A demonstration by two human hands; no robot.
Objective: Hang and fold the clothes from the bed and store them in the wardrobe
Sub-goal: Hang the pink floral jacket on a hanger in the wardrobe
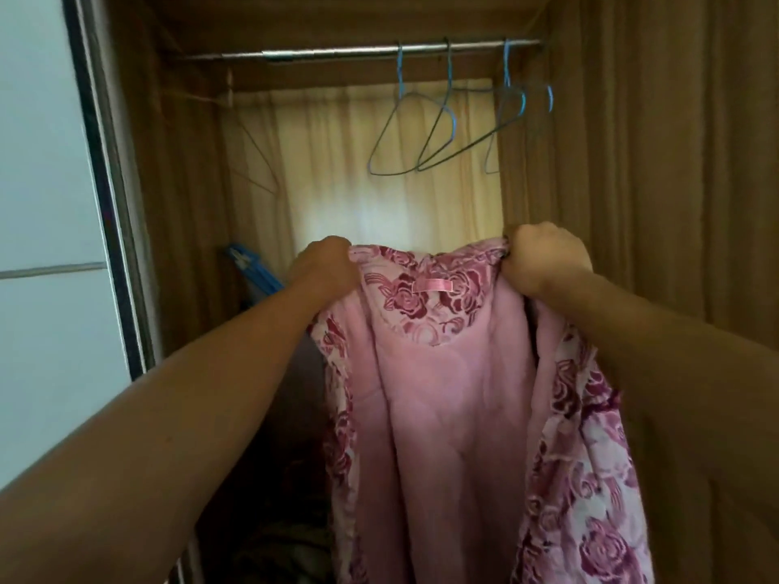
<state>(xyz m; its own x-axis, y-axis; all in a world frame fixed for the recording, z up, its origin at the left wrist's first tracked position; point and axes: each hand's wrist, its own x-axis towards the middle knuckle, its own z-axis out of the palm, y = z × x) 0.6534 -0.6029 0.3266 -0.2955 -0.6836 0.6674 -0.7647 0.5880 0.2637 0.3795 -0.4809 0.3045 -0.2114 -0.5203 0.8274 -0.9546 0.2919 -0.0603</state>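
Note:
A pink jacket point(447, 394) with a rose print outside and plain pink lining hangs open in front of the wardrobe. My left hand point(326, 263) grips its left shoulder and my right hand point(543, 259) grips its right shoulder, both raised to about the same height. A pink loop tag point(433, 285) shows at the collar. Above, a metal rail point(362, 50) crosses the wardrobe, with three empty wire hangers point(421, 132) bunched toward its right end.
The wardrobe has brown fabric walls point(653, 162) on both sides and a cream curtain-like back point(379, 162). A white panel with a dark frame point(101, 183) stands at the left. A blue item point(248, 267) sits low left inside. Dark clothes lie at the bottom point(286, 541).

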